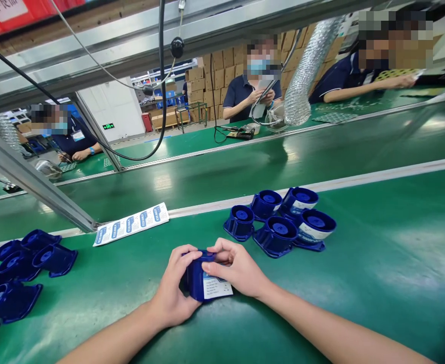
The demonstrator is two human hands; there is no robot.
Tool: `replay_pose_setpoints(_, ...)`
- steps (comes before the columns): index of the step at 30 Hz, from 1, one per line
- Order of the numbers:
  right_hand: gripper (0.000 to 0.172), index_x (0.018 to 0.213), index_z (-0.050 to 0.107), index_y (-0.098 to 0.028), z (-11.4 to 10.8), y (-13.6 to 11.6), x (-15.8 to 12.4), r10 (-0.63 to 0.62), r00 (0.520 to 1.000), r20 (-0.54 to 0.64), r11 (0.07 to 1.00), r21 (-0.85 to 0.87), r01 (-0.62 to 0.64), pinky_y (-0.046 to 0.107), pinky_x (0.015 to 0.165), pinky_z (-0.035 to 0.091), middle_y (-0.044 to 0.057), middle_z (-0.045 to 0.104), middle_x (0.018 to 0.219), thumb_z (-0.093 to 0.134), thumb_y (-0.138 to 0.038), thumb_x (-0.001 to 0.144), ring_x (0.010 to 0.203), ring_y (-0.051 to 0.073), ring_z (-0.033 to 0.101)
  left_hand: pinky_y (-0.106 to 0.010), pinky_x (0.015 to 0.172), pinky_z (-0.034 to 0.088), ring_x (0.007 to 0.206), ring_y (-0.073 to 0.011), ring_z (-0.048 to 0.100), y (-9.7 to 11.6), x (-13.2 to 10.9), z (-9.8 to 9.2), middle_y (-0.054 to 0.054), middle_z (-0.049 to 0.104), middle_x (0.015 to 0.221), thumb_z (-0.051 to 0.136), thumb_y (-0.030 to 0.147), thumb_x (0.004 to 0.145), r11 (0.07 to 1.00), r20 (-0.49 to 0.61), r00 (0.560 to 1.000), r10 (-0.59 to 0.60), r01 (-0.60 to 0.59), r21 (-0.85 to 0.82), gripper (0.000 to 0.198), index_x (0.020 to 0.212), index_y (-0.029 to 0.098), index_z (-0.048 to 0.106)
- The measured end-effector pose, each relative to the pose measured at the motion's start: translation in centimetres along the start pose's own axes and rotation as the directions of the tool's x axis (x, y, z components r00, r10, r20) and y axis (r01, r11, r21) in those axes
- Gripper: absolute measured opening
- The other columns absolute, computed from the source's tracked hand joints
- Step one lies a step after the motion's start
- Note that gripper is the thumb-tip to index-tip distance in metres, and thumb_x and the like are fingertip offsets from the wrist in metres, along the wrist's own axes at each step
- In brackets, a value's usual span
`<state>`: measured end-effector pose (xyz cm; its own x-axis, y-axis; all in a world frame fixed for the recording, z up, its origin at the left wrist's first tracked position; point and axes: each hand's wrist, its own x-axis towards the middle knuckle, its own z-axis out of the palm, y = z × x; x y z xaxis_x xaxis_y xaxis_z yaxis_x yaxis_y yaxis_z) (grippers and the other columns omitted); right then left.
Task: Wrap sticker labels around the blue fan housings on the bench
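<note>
Between my two hands, low over the green work surface, is a blue plastic housing (195,283). My left hand (175,288) is wrapped round its left side, fingers over the top edge. On the right, my right hand (237,268) presses a white and blue label (218,288) against the side wall with thumb and fingers. The label's right end stands off the wall. Whether the housing touches the surface, I cannot tell. Several like housings (279,230) stand to the right, at least two with labels around them. A label sheet (131,225) lies further back on the left.
Several more blue housings (17,263) sit at the far left. A metal post (36,177) rises behind the label sheet. Beyond a pale rail (359,177) runs a green belt (207,172). Black cables (162,76) hang overhead. Co-workers (253,96) sit across the line.
</note>
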<state>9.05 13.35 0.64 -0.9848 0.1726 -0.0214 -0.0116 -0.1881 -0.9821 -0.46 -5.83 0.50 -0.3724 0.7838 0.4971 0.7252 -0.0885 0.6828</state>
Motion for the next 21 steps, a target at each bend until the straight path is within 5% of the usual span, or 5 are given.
replay_pose_setpoints(4,0.063,0.114,0.056,-0.023,-0.3,0.2,0.4,-0.017,1.0,-0.02,1.0,0.019,0.018,0.035,0.07,0.056,0.005,0.08,0.092,0.092,-0.057,0.075,0.077,0.024,0.075,-0.052,0.11,0.051,0.131,-0.0324,0.055,-0.4,-0.2,0.8,-0.012,0.051,0.137,0.082,0.021,0.084,0.999,-0.116,0.993,-0.035,0.037,0.015,0.072,0.145,0.031,0.045)
replay_pose_setpoints(7,0.088,0.144,0.037,-0.025,0.0,0.4,0.3,-0.061,0.995,-0.075,0.998,0.026,0.063,0.045,0.09,0.058,0.011,0.076,0.116,0.088,-0.055,0.078,0.1,0.029,0.076,-0.05,0.105,0.056,0.128,-0.033,0.061,-0.8,0.1,1.6,-0.014,0.046,0.143,0.09,0.031,0.077,0.938,-0.261,0.908,-0.329,0.283,-0.199,0.087,0.143,0.031,0.033)
replay_pose_setpoints(9,0.103,0.153,0.025,-0.024,0.5,0.7,0.0,-0.083,0.99,-0.118,0.995,-0.061,0.076,0.052,0.106,0.053,0.016,0.068,0.133,0.089,-0.047,0.075,0.118,0.032,0.07,-0.054,0.109,0.054,0.13,-0.0344,0.061,-1.0,0.4,1.9,-0.018,0.041,0.149,0.093,0.036,0.074,0.873,-0.232,0.859,-0.457,0.382,-0.304,0.099,0.143,0.029,0.023)
replay_pose_setpoints(12,0.124,0.161,0.015,-0.025,1.2,1.0,-0.5,-0.11,0.981,-0.161,0.953,-0.297,0.058,0.058,0.116,0.044,0.018,0.057,0.147,0.094,-0.035,0.067,0.132,0.036,0.061,-0.063,0.125,0.035,0.15,-0.0401,0.042,-1.3,0.4,1.9,-0.022,0.03,0.159,0.093,0.034,0.07,0.901,-0.188,0.889,-0.417,0.377,-0.216,0.102,0.141,0.027,0.021)
replay_pose_setpoints(21,0.097,0.161,0.022,-0.028,-0.7,1.1,0.1,-0.357,0.922,-0.149,0.828,-0.506,0.239,0.058,0.113,0.047,0.013,0.065,0.133,0.08,-0.033,0.085,0.124,0.033,0.064,-0.057,0.125,0.033,0.135,-0.03,0.051,-1.7,0.3,-0.1,-0.01,0.051,0.133,0.08,0.041,0.087,0.868,-0.166,0.871,-0.463,0.407,-0.286,0.082,0.146,0.029,0.024)
